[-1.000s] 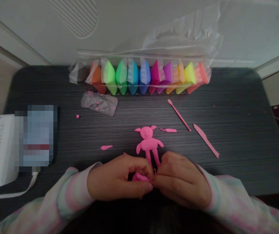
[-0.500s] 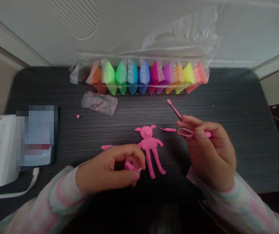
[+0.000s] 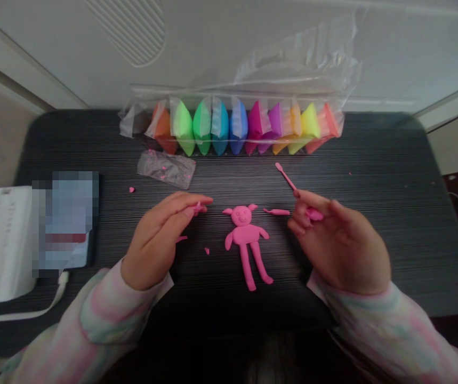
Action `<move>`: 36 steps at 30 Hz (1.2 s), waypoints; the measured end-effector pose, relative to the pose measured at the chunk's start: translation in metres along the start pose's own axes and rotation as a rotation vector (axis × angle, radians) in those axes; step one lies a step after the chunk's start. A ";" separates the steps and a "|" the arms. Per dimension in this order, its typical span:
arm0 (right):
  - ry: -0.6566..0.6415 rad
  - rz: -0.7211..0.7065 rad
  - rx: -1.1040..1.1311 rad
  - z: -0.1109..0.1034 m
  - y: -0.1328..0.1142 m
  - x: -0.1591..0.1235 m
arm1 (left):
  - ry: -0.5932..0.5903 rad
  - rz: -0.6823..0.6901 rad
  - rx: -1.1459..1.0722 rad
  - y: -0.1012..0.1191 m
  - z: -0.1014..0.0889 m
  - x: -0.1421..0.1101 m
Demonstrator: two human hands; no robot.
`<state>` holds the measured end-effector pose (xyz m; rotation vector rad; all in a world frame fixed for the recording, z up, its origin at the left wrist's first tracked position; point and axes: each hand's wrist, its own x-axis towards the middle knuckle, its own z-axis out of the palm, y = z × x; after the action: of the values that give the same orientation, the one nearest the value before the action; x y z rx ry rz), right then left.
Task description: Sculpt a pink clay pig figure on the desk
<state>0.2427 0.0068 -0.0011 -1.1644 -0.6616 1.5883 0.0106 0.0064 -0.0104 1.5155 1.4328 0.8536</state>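
My left hand (image 3: 152, 242) is closed, with a small piece of pink clay (image 3: 197, 207) pinched at its fingertips. A pink modelling tool (image 3: 314, 214) shows partly among the curled fingers of my right hand (image 3: 343, 248); the rest of it is hidden. Between the hands a flat pink clay pig figure (image 3: 246, 233) lies on its back, with ears, snout, arms and long legs. Beside its head rests a pink pointed tool (image 3: 279, 212). Another slim pink tool (image 3: 287, 177) reaches up to my right fingertips. A clay scrap (image 3: 207, 250) lies left of the figure.
Along the back of the dark table (image 3: 392, 213) stands a clear bag with several coloured clay packets (image 3: 238, 125). A clear plastic wrapper (image 3: 167, 169) and a pink crumb (image 3: 131, 190) lie in front. At left are a phone (image 3: 72, 208), a white box (image 3: 2, 245) and a cable (image 3: 58, 293).
My left hand has moved up and left, uncovering the figure's arm and a clay scrap. My right hand has turned and curled its fingers, and the tool's loop no longer shows.
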 end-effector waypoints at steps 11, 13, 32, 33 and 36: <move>-0.050 -0.094 -0.126 -0.004 0.005 -0.002 | 0.056 0.081 0.208 -0.006 0.004 -0.001; -0.084 -0.124 -0.109 -0.005 0.005 -0.004 | 0.040 0.084 0.168 -0.007 0.005 -0.002; -0.146 -0.131 -0.187 -0.001 0.011 -0.008 | 0.080 0.227 0.528 -0.002 0.003 0.002; -0.137 -0.130 -0.187 -0.001 0.011 -0.008 | 0.089 0.261 0.577 -0.004 0.003 0.004; -0.125 -0.123 -0.192 -0.001 0.010 -0.007 | 0.114 0.355 0.699 -0.008 0.003 0.006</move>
<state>0.2396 -0.0034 -0.0080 -1.1456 -0.9673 1.5280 0.0104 0.0118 -0.0192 2.3282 1.6715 0.6749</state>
